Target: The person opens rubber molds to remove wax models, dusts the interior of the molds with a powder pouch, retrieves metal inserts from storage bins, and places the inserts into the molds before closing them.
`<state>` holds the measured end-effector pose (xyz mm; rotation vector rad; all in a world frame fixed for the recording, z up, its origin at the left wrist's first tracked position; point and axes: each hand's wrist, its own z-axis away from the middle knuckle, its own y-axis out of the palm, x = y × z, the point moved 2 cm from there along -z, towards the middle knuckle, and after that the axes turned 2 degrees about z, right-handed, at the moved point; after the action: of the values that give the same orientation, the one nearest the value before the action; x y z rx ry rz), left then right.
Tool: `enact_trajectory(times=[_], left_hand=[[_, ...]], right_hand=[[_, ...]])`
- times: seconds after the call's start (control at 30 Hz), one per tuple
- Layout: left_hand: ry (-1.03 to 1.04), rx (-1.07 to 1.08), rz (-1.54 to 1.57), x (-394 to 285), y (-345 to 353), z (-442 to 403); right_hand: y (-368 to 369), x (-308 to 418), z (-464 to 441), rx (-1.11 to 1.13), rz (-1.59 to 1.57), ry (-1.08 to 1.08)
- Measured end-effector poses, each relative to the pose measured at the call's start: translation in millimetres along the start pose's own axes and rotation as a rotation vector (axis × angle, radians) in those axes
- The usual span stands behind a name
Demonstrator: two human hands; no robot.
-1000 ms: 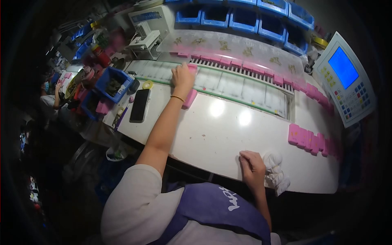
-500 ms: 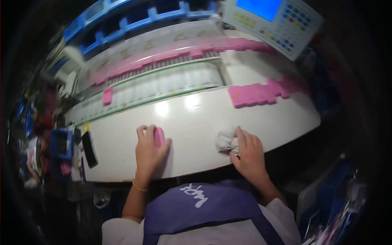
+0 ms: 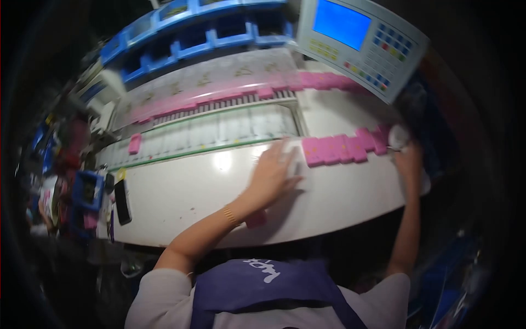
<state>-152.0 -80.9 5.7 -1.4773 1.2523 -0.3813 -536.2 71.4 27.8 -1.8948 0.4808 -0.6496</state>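
My left hand [image 3: 271, 174] is over the middle of the white worktop, fingers spread and slightly blurred, just left of a row of pink blocks [image 3: 327, 152]. No object shows in it. Below its wrist lies a single pink block [image 3: 256, 219], partly covered by the forearm. At the far right end of the row, my right hand [image 3: 407, 160] grips a crumpled white cloth [image 3: 399, 137], close against the last blocks. Its fingers are partly hidden by the cloth.
A long slotted machine bed [image 3: 219, 135] runs behind the worktop, with one pink block [image 3: 135, 143] on it. A control panel [image 3: 364, 44] with a blue screen hangs at the upper right. Blue bins [image 3: 192, 41] line the back. A dark phone [image 3: 123, 202] lies at left.
My left hand has let go of the pink block, left it near the front edge and moved right and forward. My right hand has carried the white cloth right and forward to the row's end.
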Motion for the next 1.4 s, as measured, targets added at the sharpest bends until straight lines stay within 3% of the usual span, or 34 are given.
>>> enact_trajectory(times=[0.07, 0.13, 0.3, 0.4, 0.47, 0.6, 0.63, 0.7, 0.73, 0.8, 0.97, 1.17, 1.3, 1.4], left_hand=[[0.026, 0.014, -0.051, -11, 26, -27], [0.039, 0.027, -0.091, -18, 46, -51], [0.059, 0.083, -0.048, -22, 82, -84], [0.018, 0.059, -0.076, -28, 86, -86], [-0.007, 0.021, -0.128, -33, 92, -85], [-0.142, 0.13, -0.162, -45, 84, -81], [-0.162, 0.174, -0.168, -46, 76, -77], [-0.196, 0.165, -0.172, -38, 69, -63], [-0.21, 0.161, -0.173, -32, 65, -54], [-0.262, 0.183, -0.172, -15, 47, -36], [-0.339, 0.311, -0.264, 44, -17, 18], [-0.389, 0.266, -0.221, 128, -91, 108], [-0.502, 0.244, -0.234, 175, -132, 158], [-0.557, 0.184, -0.244, 207, -151, 183]], right_hand=[[53, -92, -47, -0.236, 0.152, -0.307], [88, -142, -99, 0.007, -0.023, -0.146], [34, -55, -97, 0.289, -0.478, 0.071], [44, -71, -104, 0.41, -0.465, 0.09], [82, -124, -135, 0.478, -0.354, 0.074], [105, -139, -133, 0.063, -0.183, -0.33], [90, -117, -115, 0.009, -0.144, -0.391], [51, -60, -83, 0.143, -0.175, -0.206], [33, -33, -65, 0.328, -0.244, 0.043], [11, 18, -28, 0.482, -0.283, 0.247], [12, 93, 36, 0.25, -0.155, -0.086], [-2, 206, 81, 0.556, -0.409, -0.159], [14, 256, 96, 0.632, -0.577, -0.21], [38, 271, 91, 0.771, -0.915, -0.171]])
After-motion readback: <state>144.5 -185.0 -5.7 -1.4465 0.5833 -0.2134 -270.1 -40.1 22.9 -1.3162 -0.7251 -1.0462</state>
